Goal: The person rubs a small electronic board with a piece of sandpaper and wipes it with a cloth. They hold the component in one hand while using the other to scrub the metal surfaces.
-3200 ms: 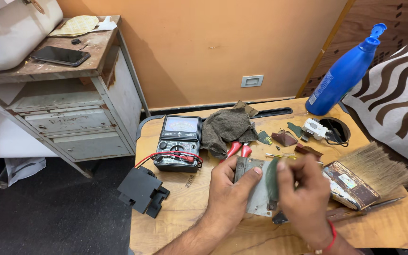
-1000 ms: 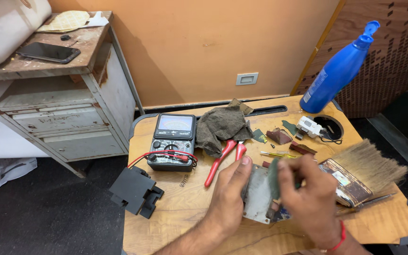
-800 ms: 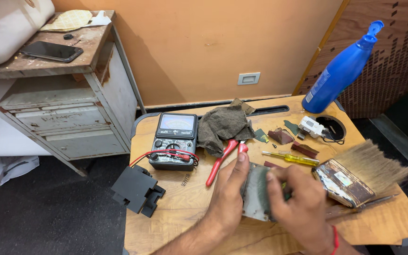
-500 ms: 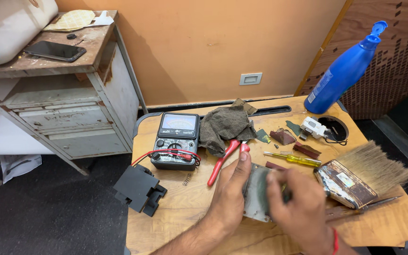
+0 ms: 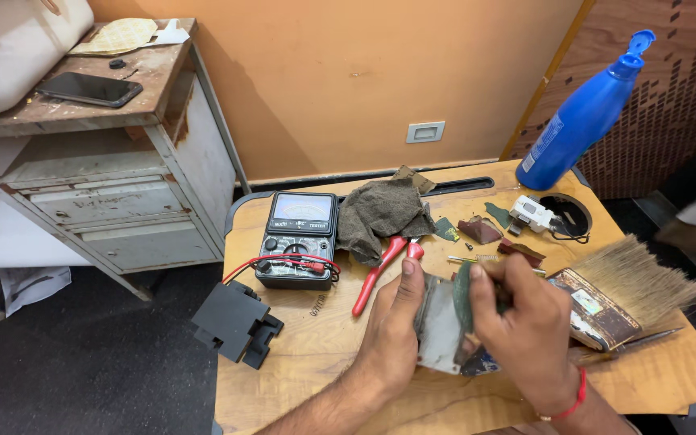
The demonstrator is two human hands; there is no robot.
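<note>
Just in front of the red-handled pliers (image 5: 380,272), the left hand (image 5: 392,334) grips the upright grey plate (image 5: 442,326) by its left edge, while the right hand (image 5: 525,334), closed on a dark pad (image 5: 462,283), presses its right face.

A small repair workshop: multimeter (image 5: 296,239), pliers (image 5: 380,270), brush (image 5: 623,292) on a worn wooden table (image 5: 332,354).

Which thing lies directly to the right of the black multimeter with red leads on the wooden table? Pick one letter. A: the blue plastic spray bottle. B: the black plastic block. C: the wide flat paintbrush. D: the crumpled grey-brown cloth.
D: the crumpled grey-brown cloth lies right beside the black multimeter with red leads on the wooden table, above the red-handled pliers.
</note>
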